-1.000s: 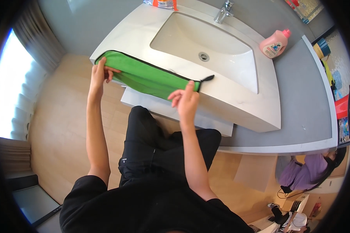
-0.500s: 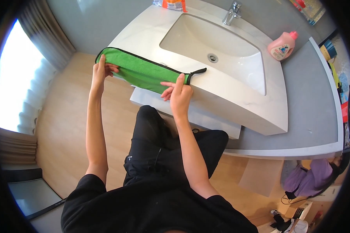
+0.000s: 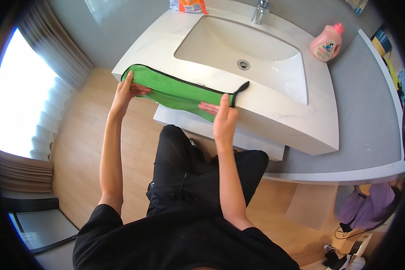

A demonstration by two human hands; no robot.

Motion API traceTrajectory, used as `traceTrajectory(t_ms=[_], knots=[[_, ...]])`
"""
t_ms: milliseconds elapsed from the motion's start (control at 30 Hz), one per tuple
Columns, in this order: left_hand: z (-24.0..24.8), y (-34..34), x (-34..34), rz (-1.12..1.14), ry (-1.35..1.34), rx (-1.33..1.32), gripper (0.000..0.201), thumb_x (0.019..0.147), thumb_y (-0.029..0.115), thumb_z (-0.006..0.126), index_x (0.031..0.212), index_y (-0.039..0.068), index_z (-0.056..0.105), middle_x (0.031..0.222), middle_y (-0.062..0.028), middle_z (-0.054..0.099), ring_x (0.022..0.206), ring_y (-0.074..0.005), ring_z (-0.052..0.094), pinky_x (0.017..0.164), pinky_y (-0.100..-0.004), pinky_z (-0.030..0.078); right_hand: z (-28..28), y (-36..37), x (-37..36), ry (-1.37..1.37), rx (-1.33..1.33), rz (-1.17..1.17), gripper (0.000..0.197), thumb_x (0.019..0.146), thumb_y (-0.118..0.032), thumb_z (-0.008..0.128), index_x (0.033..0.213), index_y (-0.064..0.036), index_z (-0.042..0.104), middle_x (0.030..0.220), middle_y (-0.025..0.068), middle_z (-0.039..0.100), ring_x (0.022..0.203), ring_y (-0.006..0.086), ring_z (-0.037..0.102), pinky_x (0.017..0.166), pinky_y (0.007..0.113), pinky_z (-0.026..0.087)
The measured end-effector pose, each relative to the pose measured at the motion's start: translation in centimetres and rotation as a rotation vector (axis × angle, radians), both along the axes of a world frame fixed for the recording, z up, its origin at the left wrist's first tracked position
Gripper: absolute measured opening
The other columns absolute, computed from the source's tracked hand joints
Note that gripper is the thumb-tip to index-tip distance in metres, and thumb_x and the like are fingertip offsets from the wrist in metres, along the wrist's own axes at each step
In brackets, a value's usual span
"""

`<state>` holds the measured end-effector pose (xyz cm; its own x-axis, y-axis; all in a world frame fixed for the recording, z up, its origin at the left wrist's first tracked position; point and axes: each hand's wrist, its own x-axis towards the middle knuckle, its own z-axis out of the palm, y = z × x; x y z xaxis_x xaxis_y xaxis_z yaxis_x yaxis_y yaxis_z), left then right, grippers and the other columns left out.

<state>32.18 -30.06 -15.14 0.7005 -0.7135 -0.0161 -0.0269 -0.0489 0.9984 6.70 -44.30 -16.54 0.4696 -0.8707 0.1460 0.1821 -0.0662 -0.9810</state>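
A green cloth (image 3: 175, 88) with black edging and a black hanging loop is stretched between my two hands at the front edge of the white washbasin counter (image 3: 153, 47). My left hand (image 3: 127, 92) grips its left end, thumb on top and fingers underneath. At the other end, beside the loop, my right hand (image 3: 225, 114) pinches the cloth the same way. The cloth's upper edge lies along the countertop, and its lower part hangs over the front. Just beyond it is the white basin (image 3: 238, 42) with a round metal drain.
A chrome tap (image 3: 260, 12) stands behind the basin. On the counter's right is a pink bottle (image 3: 326, 43); at the back left sits an orange and white packet (image 3: 188, 5). A grey panel with a white edge (image 3: 384, 90) borders the right side. Curtains hang at the left.
Both hands, still gripping the cloth, have shifted slightly right and towards me along the counter edge. The black loop now points more upward. The whole view has shifted a little.
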Motion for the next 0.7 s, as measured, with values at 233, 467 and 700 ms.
traceTrajectory(t_ms=[233, 467, 700], knots=[[-0.7, -5.7, -8.4, -0.284, 0.12, 0.067, 0.08, 0.097, 0.055, 0.021, 0.082, -0.007, 0.069, 0.082, -0.0183, 0.071, 0.076, -0.0216, 0.067, 0.076, -0.0291, 0.051, 0.5, -4.4, -9.9, 0.108, 0.062, -0.222, 0.076, 0.1, -0.046, 0.031, 0.065, 0.0129, 0.065, 0.069, 0.0213, 0.068, 0.064, 0.0235, 0.069, 0.074, 0.032, 0.054], [-2.2, -11.2, -20.2, -0.425, 0.302, -0.011, 0.088, 0.094, 0.059, 0.012, 0.073, -0.006, 0.069, 0.076, -0.0186, 0.069, 0.076, -0.0231, 0.065, 0.075, -0.0305, 0.048, -0.2, -9.8, -20.5, 0.179, 0.126, -0.578, 0.074, 0.095, -0.049, 0.038, 0.057, 0.0091, 0.062, 0.058, 0.0198, 0.064, 0.05, 0.0218, 0.059, 0.086, 0.035, 0.044], [-2.1, -12.0, -21.9, -0.459, 0.267, -0.023, 0.083, 0.095, 0.052, 0.014, 0.074, -0.004, 0.071, 0.078, -0.0176, 0.07, 0.079, -0.0221, 0.064, 0.077, -0.03, 0.046, 0.1, -10.3, -22.6, 0.09, 0.186, -0.518, 0.071, 0.094, -0.047, 0.041, 0.06, 0.0105, 0.063, 0.056, 0.0191, 0.062, 0.046, 0.0229, 0.057, 0.059, 0.031, 0.048]])
